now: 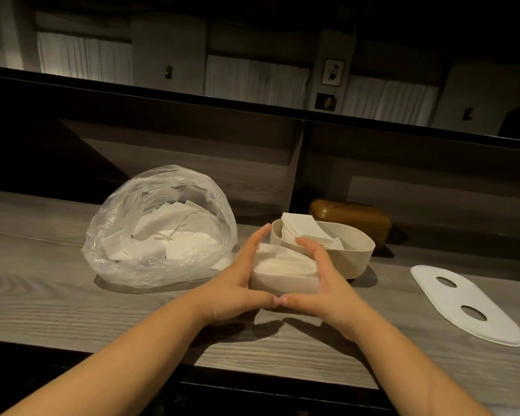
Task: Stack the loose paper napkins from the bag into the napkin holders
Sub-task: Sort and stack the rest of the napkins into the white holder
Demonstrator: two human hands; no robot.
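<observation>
On the counter [57,295], the bag [159,226] of loose napkins is set left, mouth facing the front edge. Behind the hands, a cream holder [342,253] lies lengthwise left to right, half filled; a brown holder [354,219] is set behind it. A white lid [469,307] lies right. A napkin stack [284,271] is gripped between the left hand [237,283] and right hand [327,289], thumbs touching.

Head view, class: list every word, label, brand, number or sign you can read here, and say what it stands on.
None can be read.
Plastic bag: no print shows.
Napkin holder and white lid: plain, no label shows.
Brown box: no marking shows.
Two small pictures on the far wall: too small and dim to tell whether they carry text.
</observation>
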